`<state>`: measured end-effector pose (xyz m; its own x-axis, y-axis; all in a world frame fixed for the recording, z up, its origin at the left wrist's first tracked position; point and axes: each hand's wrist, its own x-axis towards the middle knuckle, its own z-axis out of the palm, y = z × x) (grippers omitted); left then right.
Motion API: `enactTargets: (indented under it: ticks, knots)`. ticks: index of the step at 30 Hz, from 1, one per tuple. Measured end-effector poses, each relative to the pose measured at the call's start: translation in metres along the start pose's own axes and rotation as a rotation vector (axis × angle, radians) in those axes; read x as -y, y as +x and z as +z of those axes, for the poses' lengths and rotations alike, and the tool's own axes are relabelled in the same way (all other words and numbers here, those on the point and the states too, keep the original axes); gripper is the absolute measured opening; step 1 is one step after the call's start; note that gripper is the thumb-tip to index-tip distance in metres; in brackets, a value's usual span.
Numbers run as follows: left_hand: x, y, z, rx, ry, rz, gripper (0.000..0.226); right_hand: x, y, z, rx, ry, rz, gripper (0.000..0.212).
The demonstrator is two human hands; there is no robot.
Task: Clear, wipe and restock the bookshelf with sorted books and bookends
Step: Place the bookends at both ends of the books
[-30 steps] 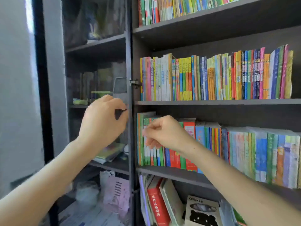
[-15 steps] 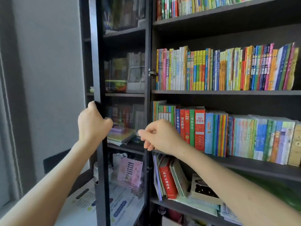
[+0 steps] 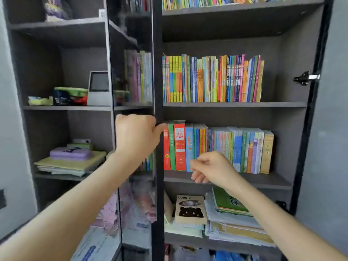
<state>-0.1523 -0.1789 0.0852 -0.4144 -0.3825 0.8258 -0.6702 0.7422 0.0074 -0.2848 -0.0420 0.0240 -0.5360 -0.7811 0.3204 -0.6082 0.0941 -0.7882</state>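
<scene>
The dark bookshelf (image 3: 233, 104) stands in front of me. A row of colourful books (image 3: 212, 80) fills the upper shelf and another row of books (image 3: 222, 147) the middle one. My left hand (image 3: 137, 136) grips the free edge of an open glass door (image 3: 157, 76), thumb lying across its dark frame. Below and to the right, my right hand (image 3: 211, 168) hangs loosely curled before the middle row's red and blue spines and holds nothing. No bookend or cloth is in view.
The bottom shelf holds a "cookie" box (image 3: 190, 210) and stacked papers (image 3: 235, 219). The left compartment has a small white screen device (image 3: 98, 88), a purple case (image 3: 70, 153) on flat booklets, and clutter. A door hinge (image 3: 306, 78) juts out at right.
My left hand left the door's black knob and took the door's edge. The glass door swung wider open towards me. My right hand stayed empty and sank a little.
</scene>
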Motion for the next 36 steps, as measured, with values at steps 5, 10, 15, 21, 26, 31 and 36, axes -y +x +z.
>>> enactTargets:
  ticks: [5,10,15,21,26,31,36]
  knots:
    - [-0.084,0.044,0.061,0.178,0.020,-0.053,0.041,-0.035,-0.027,-0.042,-0.102,-0.079,0.068,0.027]
    - [-0.137,0.029,0.095,0.201,-0.156,0.022,0.032,-0.070,-0.080,-0.098,-0.597,-0.483,-0.064,0.037]
    - [-0.196,-0.002,0.111,0.080,-0.435,0.210,0.025,-0.113,-0.182,-0.186,-1.349,-1.089,-0.187,0.017]
    - [-0.266,-0.064,0.103,0.040,-0.595,0.519,0.024,-0.168,-0.265,-0.225,-1.372,-0.824,0.363,0.048]
    - [-0.285,-0.092,0.091,0.044,-0.656,0.653,0.019,-0.212,-0.253,-0.239,-0.878,-0.016,0.616,0.059]
    - [-0.262,-0.104,0.099,0.035,-0.725,0.648,0.015,-0.220,-0.248,-0.221,-0.955,-0.125,0.608,0.055]
    - [-0.223,-0.114,0.127,0.113,-0.680,0.501,0.020,-0.184,-0.248,-0.172,-0.850,-0.617,0.648,0.008]
